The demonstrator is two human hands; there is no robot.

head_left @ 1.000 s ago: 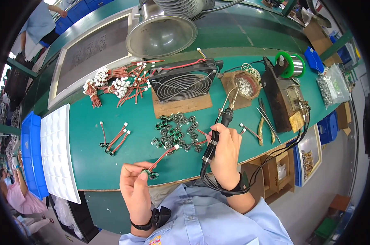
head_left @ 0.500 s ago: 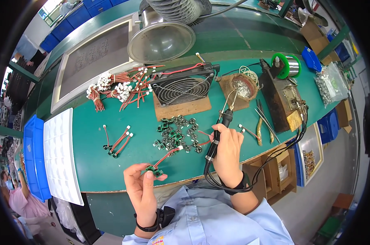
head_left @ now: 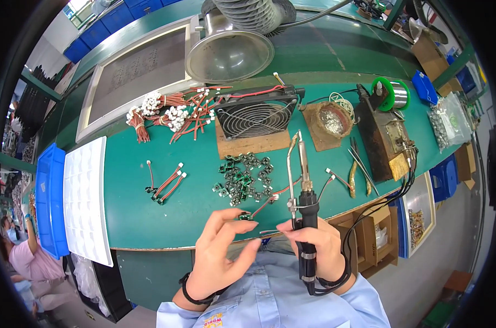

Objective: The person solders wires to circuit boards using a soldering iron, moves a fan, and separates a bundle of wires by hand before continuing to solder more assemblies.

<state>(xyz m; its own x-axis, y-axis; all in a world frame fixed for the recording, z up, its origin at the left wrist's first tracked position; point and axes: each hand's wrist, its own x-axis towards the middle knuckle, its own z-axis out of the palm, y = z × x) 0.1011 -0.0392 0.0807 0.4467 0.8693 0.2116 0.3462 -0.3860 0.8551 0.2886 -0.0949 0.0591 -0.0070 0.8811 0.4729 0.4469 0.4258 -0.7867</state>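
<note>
At the table's front edge, my left hand has a small green circuit board between its fingertips, its thumb spread apart. Red wires run from this board to a white connector. My right hand grips a black soldering iron, its metal tip pointing up and away from me. A thin metal tube runs alongside the iron. A short wire end shows by my right fingertips. Just beyond my hands lies a heap of small circuit boards. Several boards with wires attached lie to the left.
A fan with a wire grille stands behind the heap. Bundled connector wires lie back left, near a white moulded tray. To the right are a solder pot, pliers, a solder spool and the iron's cables.
The soldering iron has come from near the solder pot toward me and turned more upright. My left hand has moved right, its thumb lifting off the board. The view has shifted slightly.
</note>
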